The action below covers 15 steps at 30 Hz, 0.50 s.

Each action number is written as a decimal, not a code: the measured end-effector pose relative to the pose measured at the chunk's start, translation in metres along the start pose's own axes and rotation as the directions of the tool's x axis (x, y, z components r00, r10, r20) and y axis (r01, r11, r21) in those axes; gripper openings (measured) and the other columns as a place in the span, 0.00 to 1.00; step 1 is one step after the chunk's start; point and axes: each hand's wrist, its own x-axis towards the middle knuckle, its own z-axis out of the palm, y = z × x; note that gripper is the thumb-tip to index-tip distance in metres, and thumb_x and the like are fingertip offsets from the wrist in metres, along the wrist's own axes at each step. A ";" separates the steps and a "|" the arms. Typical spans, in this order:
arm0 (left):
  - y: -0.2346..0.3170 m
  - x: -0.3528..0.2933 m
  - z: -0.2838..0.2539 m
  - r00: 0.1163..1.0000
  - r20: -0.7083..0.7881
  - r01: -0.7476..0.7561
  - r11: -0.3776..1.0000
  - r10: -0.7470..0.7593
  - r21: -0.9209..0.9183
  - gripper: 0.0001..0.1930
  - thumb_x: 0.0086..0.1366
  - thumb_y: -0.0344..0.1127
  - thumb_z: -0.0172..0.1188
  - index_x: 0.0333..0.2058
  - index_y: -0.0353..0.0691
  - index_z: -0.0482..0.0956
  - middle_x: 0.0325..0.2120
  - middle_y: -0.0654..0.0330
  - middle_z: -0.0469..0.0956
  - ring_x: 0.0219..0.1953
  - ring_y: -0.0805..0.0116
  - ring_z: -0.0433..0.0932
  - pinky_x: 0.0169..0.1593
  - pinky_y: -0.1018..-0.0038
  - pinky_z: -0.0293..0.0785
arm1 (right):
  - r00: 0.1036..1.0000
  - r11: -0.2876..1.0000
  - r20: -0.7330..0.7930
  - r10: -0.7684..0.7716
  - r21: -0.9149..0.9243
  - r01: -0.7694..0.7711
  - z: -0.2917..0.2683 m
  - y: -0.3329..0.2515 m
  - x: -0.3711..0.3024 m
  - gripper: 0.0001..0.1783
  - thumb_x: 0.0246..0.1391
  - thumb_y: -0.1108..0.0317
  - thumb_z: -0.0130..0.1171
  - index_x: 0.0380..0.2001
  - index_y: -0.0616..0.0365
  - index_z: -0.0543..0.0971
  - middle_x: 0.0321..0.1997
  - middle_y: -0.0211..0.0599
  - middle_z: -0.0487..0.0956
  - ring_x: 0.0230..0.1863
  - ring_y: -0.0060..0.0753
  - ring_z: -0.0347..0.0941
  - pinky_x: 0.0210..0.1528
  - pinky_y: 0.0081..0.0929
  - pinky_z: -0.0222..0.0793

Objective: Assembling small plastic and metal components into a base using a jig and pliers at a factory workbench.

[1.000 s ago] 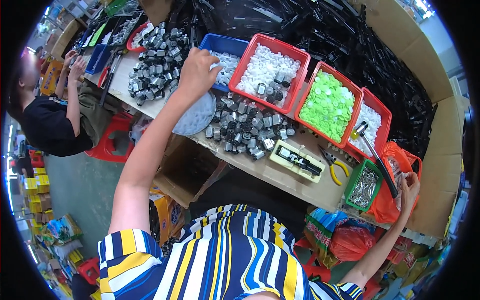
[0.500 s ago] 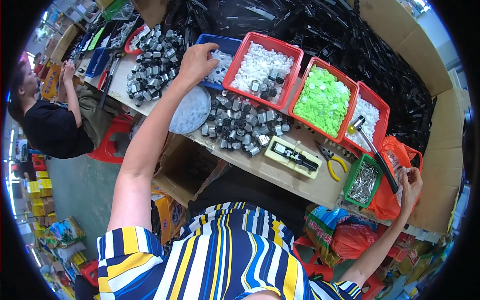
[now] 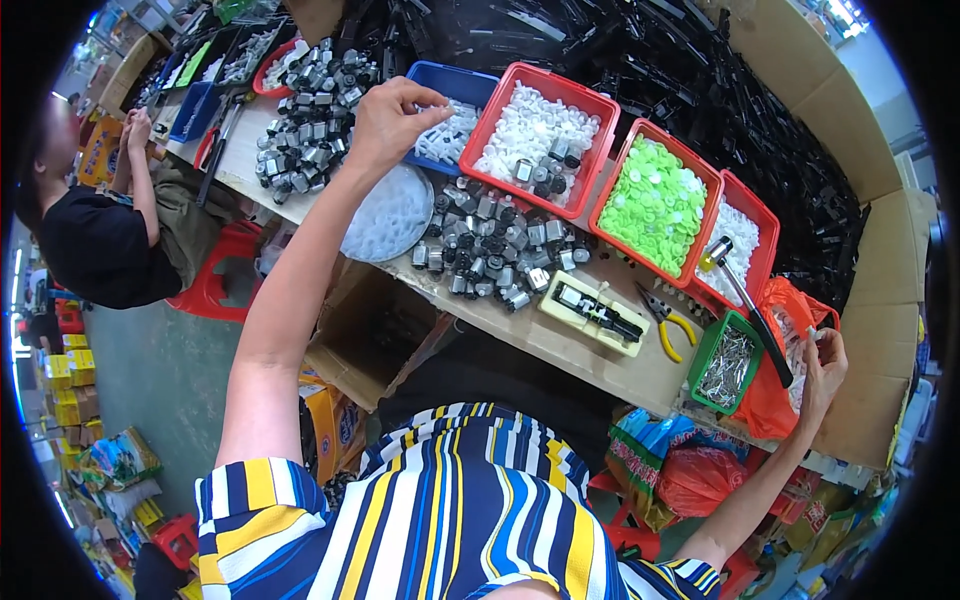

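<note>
Clock centred on the cream fixture (image 3: pixel 575 317), 12 = away from the wearer, near to far.

Fixture is at the near edge of the desk (image 3: pixel 625 375). Black unit (image 3: pixel 600 316) lies in it, silver motor at its left end; looks part-built, can't confirm done. No finished pile I can pick out.

Pliers (image 3: pixel 677 340) between 3 and 4, green bin (image 3: pixel 708 352) of metal pins just before 4. Hammer (image 3: pixel 765 330) at 3, touching red bag (image 3: pixel 765 410). Right hand (image 3: pixel 824 368) past 3, by the bag: fingers together on what looks like a small pale piece (image 3: pixel 817 334).

Loose motors (image 3: pixel 490 250) at 10, plenty left. Red bin (image 3: pixel 765 295) of white parts at 2, orange-red bin (image 3: pixel 600 222) of green discs at 1, another red bin (image 3: pixel 480 180) of white parts past 11: all well stocked. Left hand (image 3: pixel 385 125) between 10 and 11, over the left side of blue bin (image 3: pixel 440 72) of pale parts; fingertips close, can't tell if they grip anything.

Black parts heap (image 3: pixel 600 60) at 12, large.

Writing: orange carton (image 3: pixel 340 425) at 8 is printed, not copying it. Yellow boxes (image 3: pixel 65 370) past 8: too small to read. Nothing legible on motors or unit.
</note>
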 end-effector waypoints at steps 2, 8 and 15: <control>0.001 -0.008 -0.009 1.000 0.015 -0.014 1.000 0.014 0.001 0.10 0.55 0.38 0.73 0.33 0.40 0.90 0.31 0.59 0.83 0.28 0.71 0.78 0.35 0.75 0.73 | 1.000 0.999 0.010 -0.013 0.042 0.012 0.003 -0.005 0.000 0.04 0.62 0.76 0.62 0.36 0.61 0.76 0.30 0.20 0.72 0.31 0.10 0.66 0.32 0.12 0.61; 0.008 -0.047 -0.029 0.996 0.022 -0.088 0.991 0.086 0.102 0.07 0.53 0.36 0.73 0.30 0.40 0.89 0.26 0.60 0.83 0.34 0.65 0.77 0.39 0.70 0.71 | 0.995 0.985 -0.019 -0.094 0.145 0.096 0.033 -0.036 -0.015 0.03 0.64 0.77 0.59 0.39 0.59 0.76 0.32 0.20 0.73 0.31 0.09 0.66 0.32 0.11 0.61; 0.016 -0.091 -0.030 0.985 0.076 -0.172 0.950 0.157 0.262 0.07 0.50 0.33 0.74 0.28 0.41 0.87 0.25 0.61 0.77 0.36 0.62 0.72 0.41 0.67 0.67 | 0.991 0.981 0.018 -0.133 0.145 0.129 0.063 -0.067 -0.023 0.07 0.61 0.79 0.61 0.42 0.59 0.76 0.34 0.21 0.75 0.32 0.09 0.67 0.34 0.12 0.62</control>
